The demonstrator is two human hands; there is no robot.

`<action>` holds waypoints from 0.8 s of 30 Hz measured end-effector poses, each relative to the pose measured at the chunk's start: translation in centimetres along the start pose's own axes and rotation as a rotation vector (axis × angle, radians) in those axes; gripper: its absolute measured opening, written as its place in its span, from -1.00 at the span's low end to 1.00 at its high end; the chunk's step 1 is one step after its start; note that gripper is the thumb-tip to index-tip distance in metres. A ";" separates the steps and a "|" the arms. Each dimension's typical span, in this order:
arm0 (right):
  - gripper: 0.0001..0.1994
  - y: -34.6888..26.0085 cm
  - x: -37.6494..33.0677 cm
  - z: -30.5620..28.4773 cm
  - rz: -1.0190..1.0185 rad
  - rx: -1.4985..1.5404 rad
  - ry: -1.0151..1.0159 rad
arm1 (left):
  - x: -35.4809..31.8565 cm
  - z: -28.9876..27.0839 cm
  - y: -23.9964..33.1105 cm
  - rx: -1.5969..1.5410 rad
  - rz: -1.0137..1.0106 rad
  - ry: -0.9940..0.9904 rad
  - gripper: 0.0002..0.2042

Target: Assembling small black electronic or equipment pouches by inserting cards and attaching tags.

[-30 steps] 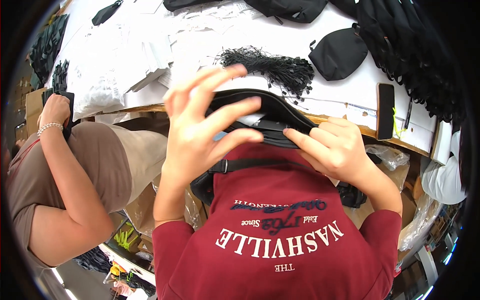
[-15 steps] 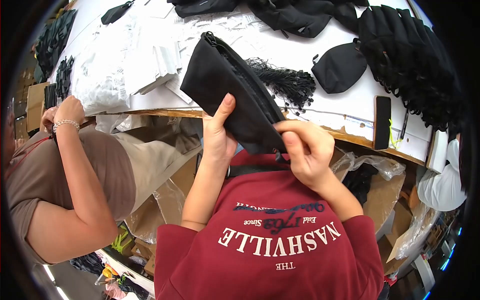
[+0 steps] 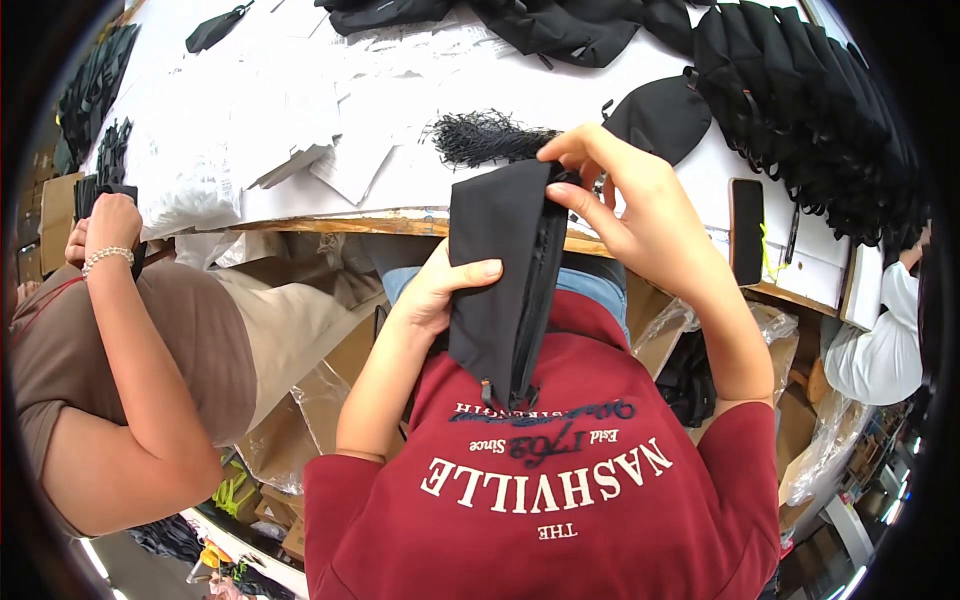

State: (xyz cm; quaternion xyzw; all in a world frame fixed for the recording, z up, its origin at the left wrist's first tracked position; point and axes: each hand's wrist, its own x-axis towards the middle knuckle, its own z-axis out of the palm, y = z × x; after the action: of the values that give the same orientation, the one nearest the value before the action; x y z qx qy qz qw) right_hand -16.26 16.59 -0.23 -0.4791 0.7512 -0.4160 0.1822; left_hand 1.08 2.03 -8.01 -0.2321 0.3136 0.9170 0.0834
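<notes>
We see room for a hand over the table's wooden edge (image 3: 390,226), between the white papers (image 3: 355,165) and the bundle of black cords (image 3: 478,138). Beyond our right hand (image 3: 640,200), the rounded black pouch (image 3: 662,118), phone (image 3: 746,232) and row of black bags (image 3: 800,110) obstruct; leftward, a co-worker's forearm (image 3: 130,325) does.

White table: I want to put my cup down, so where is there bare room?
The white table looks bare between the black cord bundle, the far black bags and the flat pouch. A smaller patch lies between that pouch and the phone. It's crowded left with papers, right with stacked black bags; the held pouch and right hand block the front middle.
</notes>
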 end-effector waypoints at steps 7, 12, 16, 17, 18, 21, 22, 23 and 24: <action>-0.84 0.1 -0.8 -0.2 -0.009 -0.021 -0.063 | 3.2 -1.0 3.8 0.699 0.487 -0.066 -0.53; -0.87 -0.5 -0.6 0.0 -0.059 0.023 -0.026 | 3.9 2.6 6.5 0.887 0.215 -0.253 -0.72; -0.89 -0.8 -1.1 0.1 -0.116 -0.075 0.082 | 4.2 2.2 5.7 0.630 0.355 -0.194 -0.81; -0.90 -0.9 -1.2 0.5 -0.093 -0.025 0.080 | 4.2 2.2 5.6 0.608 0.393 -0.181 -0.82; -0.90 -1.0 -1.3 0.8 -0.071 0.025 0.077 | 4.4 2.0 5.5 0.596 0.433 -0.154 -0.81; -0.90 -1.9 -2.6 1.8 -0.114 0.100 -0.051 | 5.2 0.6 6.7 0.487 0.497 -0.044 -0.82; -0.91 -2.2 -3.0 2.0 -0.089 0.085 -0.098 | 5.6 -0.1 7.2 0.542 0.600 -0.061 -0.77; -0.91 -2.5 -3.1 2.1 -0.090 0.094 -0.104 | 5.8 -0.6 7.6 0.505 0.625 -0.054 -0.77; -0.91 -2.8 -3.3 2.2 -0.078 0.112 -0.157 | 6.0 -1.4 8.1 0.468 0.625 -0.080 -0.78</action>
State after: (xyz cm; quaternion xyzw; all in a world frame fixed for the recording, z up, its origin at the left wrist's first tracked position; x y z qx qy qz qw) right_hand -11.60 17.93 0.31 -0.5280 0.6909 -0.4253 0.2510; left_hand -6.11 -5.14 -7.51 -0.0643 0.5664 0.8101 -0.1371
